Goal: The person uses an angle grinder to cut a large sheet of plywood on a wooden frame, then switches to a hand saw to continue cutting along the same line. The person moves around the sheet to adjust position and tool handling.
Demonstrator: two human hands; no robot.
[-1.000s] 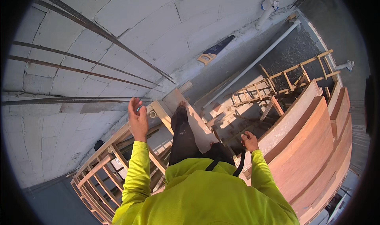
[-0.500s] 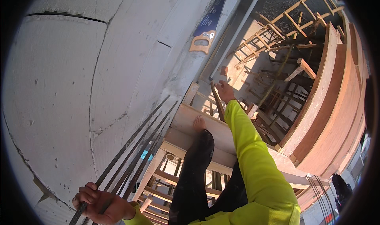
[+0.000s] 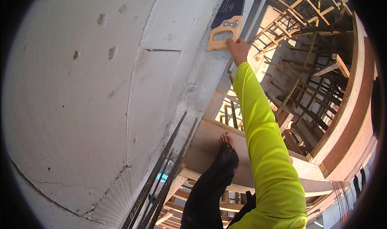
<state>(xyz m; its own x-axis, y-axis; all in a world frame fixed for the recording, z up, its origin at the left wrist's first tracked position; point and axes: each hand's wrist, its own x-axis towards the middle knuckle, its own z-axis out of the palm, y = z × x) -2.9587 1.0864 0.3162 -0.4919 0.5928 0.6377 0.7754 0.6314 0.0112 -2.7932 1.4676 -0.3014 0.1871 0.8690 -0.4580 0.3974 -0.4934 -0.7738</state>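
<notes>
A handsaw (image 3: pixel 227 25) with a dark blue blade and a light wooden handle lies on the ledge at the wall's edge, blade pointing away. My right hand (image 3: pixel 238 51) reaches far forward to it, fingers closed at the near right corner of the handle; the fingertips are partly hidden. The saw still rests against the ledge. Of my left hand nothing shows. Several dark steel bars (image 3: pixel 161 180) rise at an angle beside the wall, their lower ends cut off by the view's edge.
My bare foot (image 3: pixel 227 139) stands on a wooden formwork board (image 3: pixel 205 148). Right of it a deep opening holds wooden ladders (image 3: pixel 282 29) and many props, bordered by curved plywood panels (image 3: pixel 346 128). A pale rough wall (image 3: pixel 92 108) fills the left. A grey pipe (image 3: pixel 258 13) runs beside the ledge.
My right hand has moved forward from above the opening to the saw's handle. My left hand, earlier around a steel bar, has left the view. The view has shifted left.
</notes>
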